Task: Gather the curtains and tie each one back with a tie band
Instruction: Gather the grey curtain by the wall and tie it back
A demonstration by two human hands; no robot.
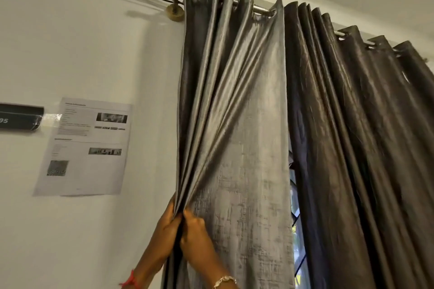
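Your left hand (pixel 165 225) and right hand (pixel 197 230) both pinch the gathered pleats of the silvery curtain (pixel 239 124), bunched at its wall-side edge. Its shiny, streaked fabric hangs by eyelets from a metal rod (pixel 260 10). Beside it hangs a darker curtain (pixel 364 136) in deep folds, with a slit of window (pixel 296 218) between them.

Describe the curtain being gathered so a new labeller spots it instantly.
Find the metal curtain rod under the ceiling. The pale silver curtain hangs at its left end, next to the printed sheet on the wall. Unlike the darker curtain to its right, its folds are pinched together by the left hand and right hand.
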